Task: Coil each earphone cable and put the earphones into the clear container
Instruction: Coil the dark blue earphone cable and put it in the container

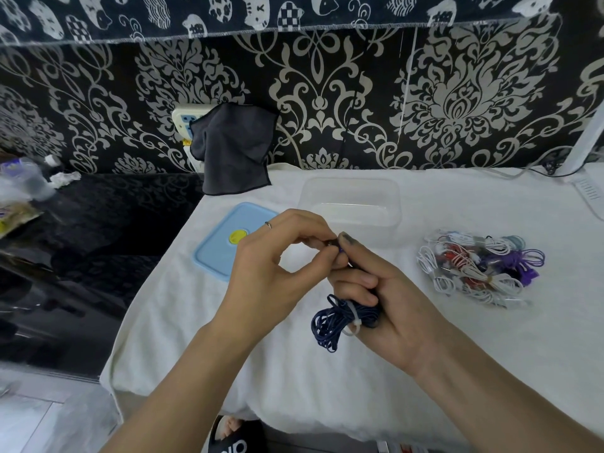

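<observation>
White towelling covers the table before a black damask wall, where a blue lid lies at left and the clear container stands just behind the hands. The left hand pinches a small earphone end against the right hand, whose curled fingers grip a tied navy earphone cable. More bundled earphones lie heaped at right.

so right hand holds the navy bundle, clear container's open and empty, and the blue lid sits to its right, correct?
One thing is wrong: the blue lid lies to the left of the clear container, not its right; the head view shows it. The right hand does hold the navy bundle, and the container is open and empty.
</observation>
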